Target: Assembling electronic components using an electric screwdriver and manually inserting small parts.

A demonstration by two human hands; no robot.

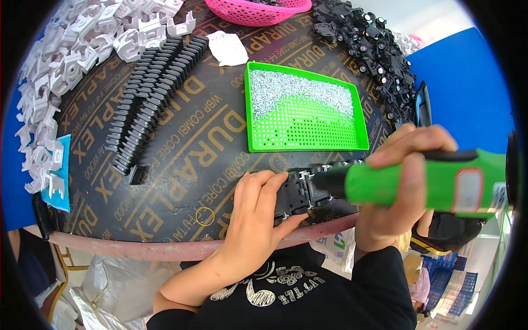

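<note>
My left hand (253, 206) is closed around the left end of a row of black plastic parts (297, 195) with small metal bits, near the table's front edge. Fingers lie along the far side and the thumb presses the near side. In my right hand (410, 190) is a green and black power screwdriver (374, 179), held sideways. Its dark nose points left, over the row; the tip is hard to make out. Beyond the row stands a green perforated tray (363, 124) with a heap of small silvery screws (300, 91) along its far side.
White plastic parts (71, 60) are piled at the far left, beside two rows of black ribbed pieces (148, 104). Black wheeled parts (379, 66) heap at the far right. A pink basket (258, 14) and crumpled white paper (228, 48) sit at the back.
</note>
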